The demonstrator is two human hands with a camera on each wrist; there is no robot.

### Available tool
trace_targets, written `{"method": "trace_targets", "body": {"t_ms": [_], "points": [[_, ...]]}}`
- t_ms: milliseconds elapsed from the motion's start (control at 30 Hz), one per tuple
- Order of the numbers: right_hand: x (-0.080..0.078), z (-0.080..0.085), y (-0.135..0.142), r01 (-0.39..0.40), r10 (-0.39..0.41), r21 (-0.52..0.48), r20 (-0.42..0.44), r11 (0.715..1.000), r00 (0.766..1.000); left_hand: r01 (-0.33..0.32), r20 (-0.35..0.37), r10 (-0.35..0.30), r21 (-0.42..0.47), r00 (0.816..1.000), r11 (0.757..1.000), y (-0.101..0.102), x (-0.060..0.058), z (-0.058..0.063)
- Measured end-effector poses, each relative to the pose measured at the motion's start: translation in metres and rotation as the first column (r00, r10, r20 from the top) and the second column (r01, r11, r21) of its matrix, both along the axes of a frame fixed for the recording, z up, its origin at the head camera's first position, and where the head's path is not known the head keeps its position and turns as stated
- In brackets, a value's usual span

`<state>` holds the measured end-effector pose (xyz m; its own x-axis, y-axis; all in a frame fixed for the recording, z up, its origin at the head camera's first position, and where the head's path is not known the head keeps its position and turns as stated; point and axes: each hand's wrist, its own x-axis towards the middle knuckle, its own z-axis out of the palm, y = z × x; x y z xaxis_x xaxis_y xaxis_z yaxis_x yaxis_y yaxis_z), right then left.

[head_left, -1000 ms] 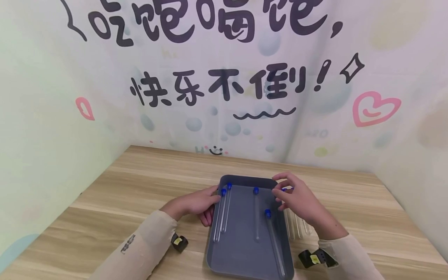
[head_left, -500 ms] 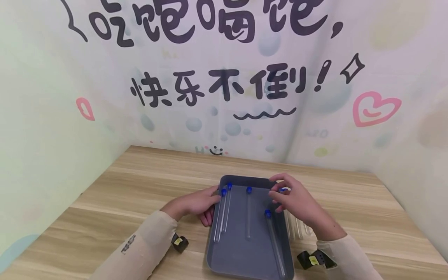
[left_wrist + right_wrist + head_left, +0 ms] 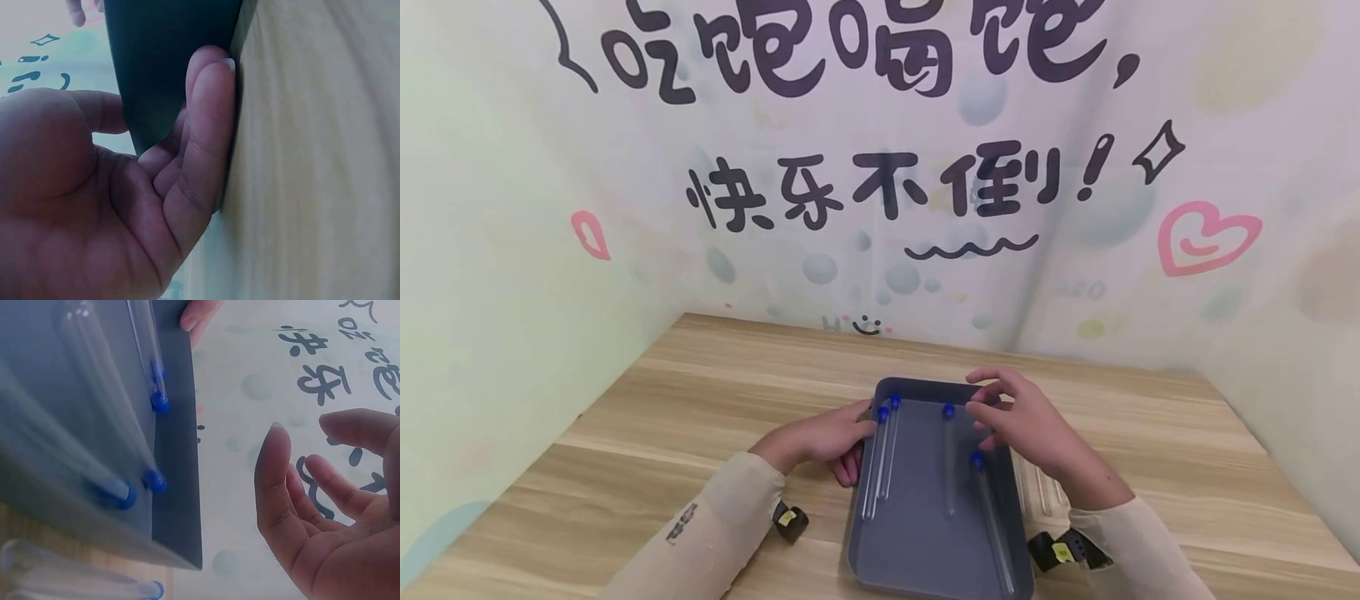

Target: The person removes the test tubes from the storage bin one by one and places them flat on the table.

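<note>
A dark grey tray (image 3: 910, 550) lies on the table with several clear test tubes, all blue-capped, inside. Two of them, including one test tube (image 3: 875, 475), lie along its left wall. A middle test tube (image 3: 950, 462) and a slanted right test tube (image 3: 995, 525) lie apart from each other. My left hand (image 3: 820, 437) holds the tray's left side; in the left wrist view the thumb is at the rim and curled fingers press the outer wall. Above the right rim hovers my right hand (image 3: 1030, 425), its fingers loosely bent around nothing, as the right wrist view confirms.
More capped test tubes (image 3: 81, 575) lie on the wooden table (image 3: 700, 383) just right of the tray, partly hidden by the right forearm. Behind the table hangs a printed cloth backdrop (image 3: 820, 300). Each wrist wears a black camera strap.
My right hand has shifted slightly left over the tray. The middle test tube rolled left, then back right. The left hand keeps its hold. The head view has shifted a little.
</note>
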<state>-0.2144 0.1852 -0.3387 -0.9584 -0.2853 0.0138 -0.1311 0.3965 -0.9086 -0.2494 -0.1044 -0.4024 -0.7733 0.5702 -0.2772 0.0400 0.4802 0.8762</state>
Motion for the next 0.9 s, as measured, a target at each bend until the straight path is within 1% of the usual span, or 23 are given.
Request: {"method": "trace_targets", "body": {"t_ms": [367,600,800,900], "points": [[-0.001,0.002,-0.018,-0.024,0.024,0.002,0.008,1.000,1.000,-0.005,0.005,0.005,0.001,1.000,1.000,0.000,-0.001,0.000],[-0.003,0.006,-0.028,-0.028,0.028,0.013,0.006,1.000,1.000,-0.003,0.023,0.003,0.012,1.000,1.000,0.000,-0.001,0.002],[-0.005,0.006,-0.036,-0.044,0.044,0.003,0.016,0.999,0.999,0.002,0.031,-0.002,0.019,1.000,1.000,-0.001,-0.002,0.001],[-0.007,0.007,-0.041,-0.048,0.048,-0.003,0.004,0.999,0.999,0.005,0.038,-0.005,0.021,0.999,1.000,-0.001,-0.002,0.000]]}}
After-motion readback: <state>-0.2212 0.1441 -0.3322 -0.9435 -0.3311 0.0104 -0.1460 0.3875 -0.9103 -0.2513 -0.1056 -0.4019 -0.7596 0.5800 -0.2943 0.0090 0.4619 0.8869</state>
